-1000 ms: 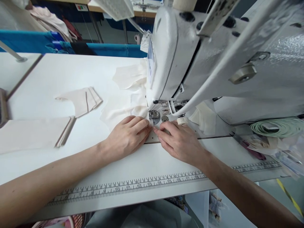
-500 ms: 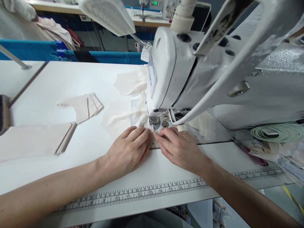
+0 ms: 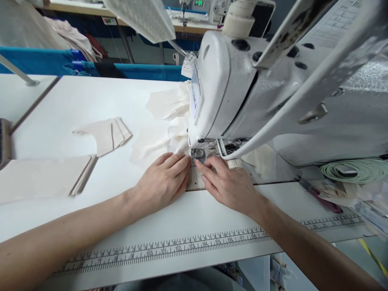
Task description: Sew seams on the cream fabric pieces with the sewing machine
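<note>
My left hand (image 3: pixel 162 180) lies just left of the presser foot (image 3: pixel 198 153), fingers bent and pressed together on the near edge of a thin cream fabric piece (image 3: pixel 151 141). Right of the foot, my right hand (image 3: pixel 228 184) has its fingers curled, and the index fingertip presses close in front of the foot at the fabric's edge. The fingertips almost meet. They hide most of the fabric edge between them. Above the hands stands the head of a white sewing machine (image 3: pixel 209 89); its needle cannot be made out.
Stacked cream cut pieces (image 3: pixel 104 135) and a larger folded stack (image 3: pixel 42 178) lie on the left of the table. A printed ruler (image 3: pixel 178 246) runs along the front edge. At right are thread snips (image 3: pixel 321 196) and a coil of pale green cord (image 3: pixel 348 169).
Both hands have moved slightly away from me, toward the presser foot, and the fabric edge has gone with them. The view has shifted a little. The stacks at left lie as before.
</note>
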The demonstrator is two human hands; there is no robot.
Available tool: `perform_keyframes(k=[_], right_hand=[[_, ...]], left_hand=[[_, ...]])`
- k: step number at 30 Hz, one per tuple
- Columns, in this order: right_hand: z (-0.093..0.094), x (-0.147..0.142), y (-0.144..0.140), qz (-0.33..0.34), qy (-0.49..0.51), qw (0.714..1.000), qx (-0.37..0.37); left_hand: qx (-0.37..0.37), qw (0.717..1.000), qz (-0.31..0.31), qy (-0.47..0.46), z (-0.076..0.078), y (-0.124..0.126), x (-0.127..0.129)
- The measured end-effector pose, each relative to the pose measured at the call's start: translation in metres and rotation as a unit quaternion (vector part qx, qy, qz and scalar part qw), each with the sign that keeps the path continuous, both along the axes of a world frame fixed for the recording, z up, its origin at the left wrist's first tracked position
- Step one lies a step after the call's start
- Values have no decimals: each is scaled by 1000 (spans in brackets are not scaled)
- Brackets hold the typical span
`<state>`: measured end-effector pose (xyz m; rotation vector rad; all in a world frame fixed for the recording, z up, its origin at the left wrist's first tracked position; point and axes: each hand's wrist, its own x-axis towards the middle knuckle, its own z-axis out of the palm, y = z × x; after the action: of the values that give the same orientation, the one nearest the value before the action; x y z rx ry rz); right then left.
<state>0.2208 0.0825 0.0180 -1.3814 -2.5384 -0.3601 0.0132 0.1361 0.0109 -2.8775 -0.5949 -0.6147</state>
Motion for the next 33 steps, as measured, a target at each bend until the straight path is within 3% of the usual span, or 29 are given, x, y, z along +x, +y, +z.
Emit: perform_keyframes(k=[5,11,21,27,30,33], right_hand=[[-5,6,-1,-7,47,999,19],[-8,21,17,-73,167,983,2],[-10,25,24,-67,159,981,87],[-10,33,20,-37,137,987,81],[-8,33,19,-35,121,990,66],[-7,31,19,-29,107,992,63]], left_hand=[[-27,1000,2,-12,-1,5,1],[-20,1000,20,10,-2,10,2],[-10,999,37,22,-5,8,2],[-59,998,33,-2,2,14,-3],[-84,991,99,-35,12,25,-8],[-137,975,175,7,18,46,-6]])
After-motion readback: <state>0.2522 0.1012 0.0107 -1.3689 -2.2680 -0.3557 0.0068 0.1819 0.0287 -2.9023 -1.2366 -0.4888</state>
